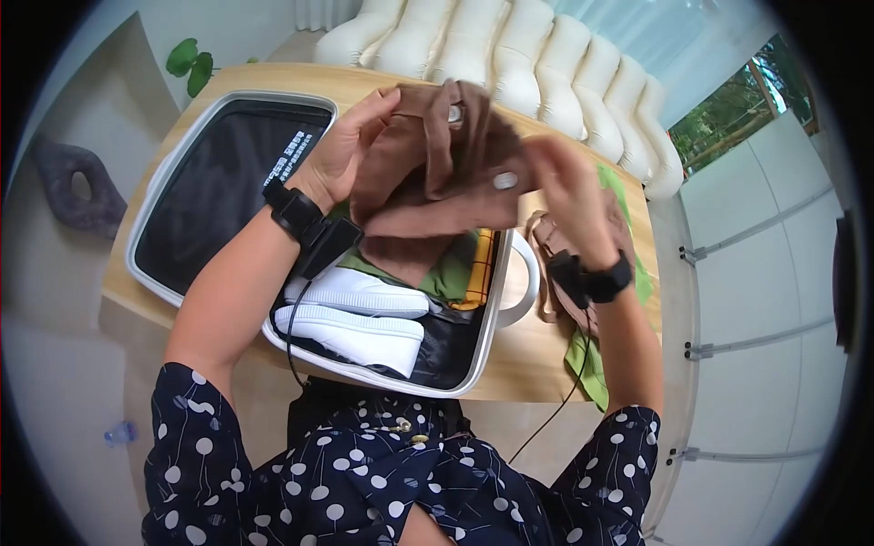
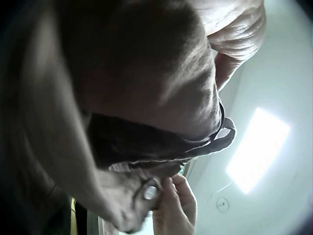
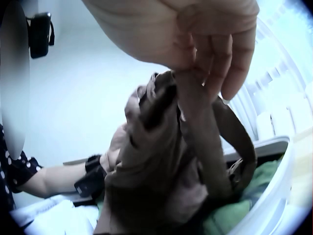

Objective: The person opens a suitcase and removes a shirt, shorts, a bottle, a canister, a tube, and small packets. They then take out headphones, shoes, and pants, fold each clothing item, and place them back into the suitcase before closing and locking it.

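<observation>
A brown cloth garment [image 1: 428, 173] with white buttons and a loose strap hangs bunched above the suitcase. My left hand [image 1: 350, 150] grips its upper left edge, thumb on top. At its right edge, my right hand [image 1: 569, 196] pinches the cloth between thumb and fingers, blurred in the head view. The right wrist view shows that hand holding a strap-like band [image 3: 200, 132] of the same brown cloth. One white button [image 2: 150, 192] sits beside the right fingertips in the left wrist view. Most of the left fingers are hidden behind the cloth.
The suitcase [image 1: 481, 364] lies spread wide on a wooden table [image 1: 528, 373], its lid half to the left. Inside lie white shoes [image 1: 355, 318], green cloth [image 1: 451, 278] and a yellow checked item [image 1: 480, 273]. More brown cloth [image 1: 555, 241] and bright green fabric [image 1: 587, 369] lie at the right.
</observation>
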Available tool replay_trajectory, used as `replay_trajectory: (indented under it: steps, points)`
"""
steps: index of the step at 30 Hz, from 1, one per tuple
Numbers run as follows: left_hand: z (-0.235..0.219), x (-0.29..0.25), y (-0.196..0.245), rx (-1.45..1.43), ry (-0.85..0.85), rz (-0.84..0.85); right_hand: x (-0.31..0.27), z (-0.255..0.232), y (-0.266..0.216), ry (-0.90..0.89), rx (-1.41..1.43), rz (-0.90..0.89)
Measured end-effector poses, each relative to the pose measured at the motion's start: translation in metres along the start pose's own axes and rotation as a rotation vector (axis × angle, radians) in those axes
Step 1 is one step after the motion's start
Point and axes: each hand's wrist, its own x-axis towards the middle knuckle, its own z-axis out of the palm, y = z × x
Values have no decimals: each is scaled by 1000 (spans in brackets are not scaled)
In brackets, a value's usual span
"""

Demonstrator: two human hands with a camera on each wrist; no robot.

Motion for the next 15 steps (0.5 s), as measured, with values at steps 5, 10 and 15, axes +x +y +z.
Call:
replay_trajectory:
  steps: [5,10,15]
  points:
    - [-13,6,4,236,7,113,21,-90,-45,393,378,116]
    - [-7,7,-16,522,-24,-71,3,-83,-29,-71,92,381]
    - [2,-14,-37,1671,-556,-155,-44,-35,-3,-614,-477,250]
